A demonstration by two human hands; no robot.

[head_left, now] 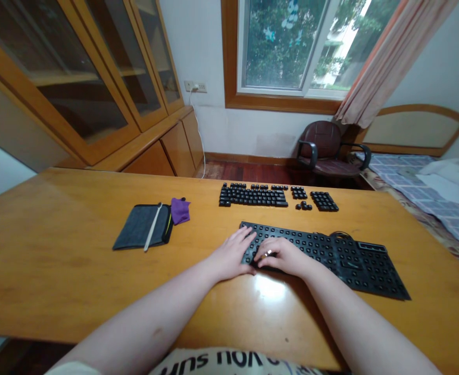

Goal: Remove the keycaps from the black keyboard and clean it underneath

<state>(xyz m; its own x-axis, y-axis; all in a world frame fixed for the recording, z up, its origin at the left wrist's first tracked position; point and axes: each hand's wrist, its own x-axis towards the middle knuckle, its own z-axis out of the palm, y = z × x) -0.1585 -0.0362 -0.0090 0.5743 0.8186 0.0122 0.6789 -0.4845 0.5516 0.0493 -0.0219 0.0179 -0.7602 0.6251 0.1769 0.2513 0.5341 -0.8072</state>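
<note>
Desk [57, 260]: big, flat and brown, under everything here.
Keyboard [331, 255]: black, on the desk in front of the person, most top keys off, little posts facing up.
Its long way: left to right, with the right end slanting lower in the view; the far long edge faces the window [280, 52].
Its feel: probably light, stiff and a bit slidey; the posts could snap, so hold the outside edges.
Loose keys [258, 197]: small black bits in neat rows behind the keyboard.
Left hand [235, 252]: spread out, fingers on the keyboard's left end.
Right hand [284, 256]: bent over the left part; I can't tell if it's pinching.
Shiny bit [268, 253]: by the right fingers, maybe a ring or tool.
</note>
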